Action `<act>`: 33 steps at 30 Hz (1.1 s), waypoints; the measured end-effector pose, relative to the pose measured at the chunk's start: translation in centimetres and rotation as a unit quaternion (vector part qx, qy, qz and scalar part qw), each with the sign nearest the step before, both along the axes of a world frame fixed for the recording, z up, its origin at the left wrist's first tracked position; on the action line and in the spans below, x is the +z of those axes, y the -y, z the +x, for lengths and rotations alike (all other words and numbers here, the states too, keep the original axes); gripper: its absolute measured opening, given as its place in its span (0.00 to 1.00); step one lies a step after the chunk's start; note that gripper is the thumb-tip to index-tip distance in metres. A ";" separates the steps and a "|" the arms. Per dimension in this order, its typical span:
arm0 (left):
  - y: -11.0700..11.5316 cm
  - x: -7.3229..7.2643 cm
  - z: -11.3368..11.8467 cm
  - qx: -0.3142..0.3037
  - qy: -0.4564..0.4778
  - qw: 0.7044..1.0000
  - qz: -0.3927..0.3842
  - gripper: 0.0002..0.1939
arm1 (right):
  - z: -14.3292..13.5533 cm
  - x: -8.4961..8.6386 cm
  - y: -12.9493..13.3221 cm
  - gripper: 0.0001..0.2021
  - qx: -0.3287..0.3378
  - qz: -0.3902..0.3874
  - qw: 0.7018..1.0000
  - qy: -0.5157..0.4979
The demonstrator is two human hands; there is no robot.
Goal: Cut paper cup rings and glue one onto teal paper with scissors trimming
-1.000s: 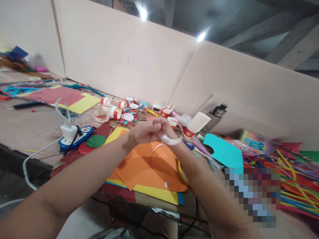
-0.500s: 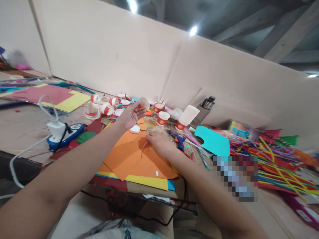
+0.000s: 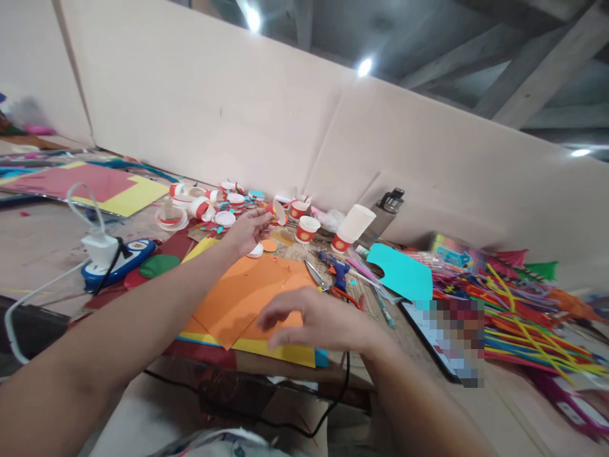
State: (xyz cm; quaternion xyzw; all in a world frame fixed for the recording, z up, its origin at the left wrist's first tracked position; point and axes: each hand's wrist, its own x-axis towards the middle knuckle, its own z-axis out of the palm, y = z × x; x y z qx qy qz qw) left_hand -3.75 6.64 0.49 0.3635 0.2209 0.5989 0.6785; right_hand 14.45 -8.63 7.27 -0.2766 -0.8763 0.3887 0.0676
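Observation:
My left hand (image 3: 248, 232) reaches over the far part of the orange paper (image 3: 238, 293), its fingers closed on a small red and white paper cup (image 3: 280, 213) that looks cut and is tilted. My right hand (image 3: 304, 317) hovers above the near right part of the orange sheets, fingers apart and loosely bent, with nothing visible in it. Just beyond it lie scissors (image 3: 314, 275) and a blue glue gun (image 3: 337, 269). A white disc (image 3: 255, 251) and an orange paper disc (image 3: 269, 245) rest below my left hand.
Upright paper cups (image 3: 307, 229) and a taller stack (image 3: 354, 226) stand toward the wall, near a grey bottle (image 3: 387, 212). Cut cups (image 3: 200, 208) lie at the back left, a power strip (image 3: 118, 261) at left. Right are turquoise paper (image 3: 404, 271), a phone (image 3: 431, 343) and pipe cleaners (image 3: 514, 317).
My right hand has drawn back toward me from the far edge of the orange paper, uncovering the scissors. My left hand keeps the cup, now turned differently.

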 end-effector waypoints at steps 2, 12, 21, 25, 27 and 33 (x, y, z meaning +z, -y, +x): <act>0.3 0.0 0.3 0.007 -0.007 1.000 0.012 0.14 | 1.2 -1.0 -1.0 0.09 -0.156 0.128 0.979 0.029; 0.6 -0.4 1.3 0.104 -0.107 0.981 0.122 0.10 | 4.8 -6.2 -0.8 0.15 -0.363 0.283 0.791 0.404; 1.9 -0.2 1.7 0.189 -0.314 0.893 0.260 0.06 | 5.7 -7.1 -1.5 0.20 -0.404 0.289 0.794 0.350; 1.5 -0.6 1.5 0.204 -0.371 0.853 0.306 0.08 | 6.7 -7.5 -2.2 0.21 -0.425 0.297 0.820 0.240; 1.4 -0.6 1.4 0.220 -0.402 0.826 0.328 0.07 | 7.3 -7.1 -2.5 0.21 -0.433 0.327 0.825 0.156; 2.1 -0.5 1.4 0.257 -0.496 0.723 0.406 0.08 | 7.5 -4.5 -3.2 0.19 -0.474 0.311 0.814 -0.125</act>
